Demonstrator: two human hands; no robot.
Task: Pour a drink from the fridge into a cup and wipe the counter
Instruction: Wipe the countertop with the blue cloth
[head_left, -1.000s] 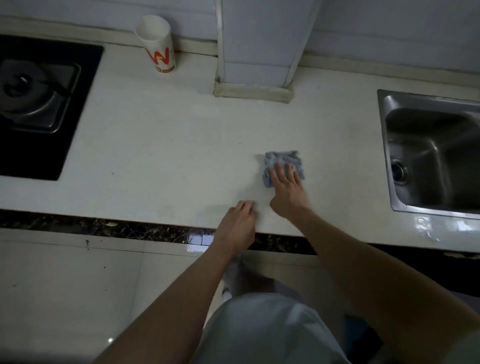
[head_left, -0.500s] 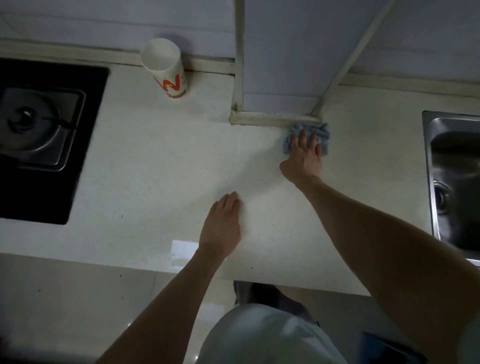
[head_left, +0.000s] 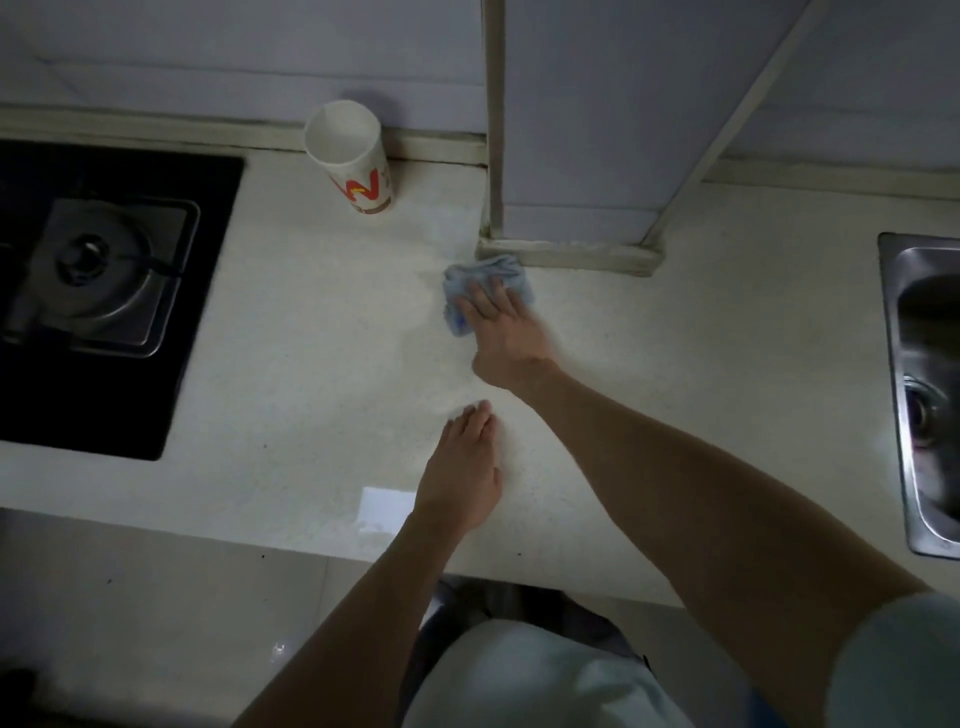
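- Nearest the camera, the person's pale clothing (head_left: 519, 675) fills the bottom edge, with both bare forearms reaching forward over the pale speckled stone counter (head_left: 311, 364).
- The left hand (head_left: 462, 467) lies flat on the counter near its front edge, fingers straight and together. It holds nothing and appears to serve as a brace.
- Just beyond it, the right hand (head_left: 501, 322) presses palm-down on a small crumpled blue cloth (head_left: 485, 269), with the fingers extended flat over it rather than curled round it.
- The cloth sits mid-counter, its far edge touching the foot of a pale boxed-in column (head_left: 571, 156) that rises from the back of the counter.
- The cloth looks soft, limp and light, and is likely to bunch and slide. A flat palm over its middle suits wiping; pinching a gathered fold would suit lifting it.
- To the left is a black glass hob with a steel burner (head_left: 93, 270). At the far right is a stainless steel sink (head_left: 924, 389).
- Farthest back, a white paper cup with red and yellow lettering (head_left: 353, 156) stands upright against the wall. It is well apart from the cloth, and it looks light and easily tipped. Whether it holds any drink cannot be told.
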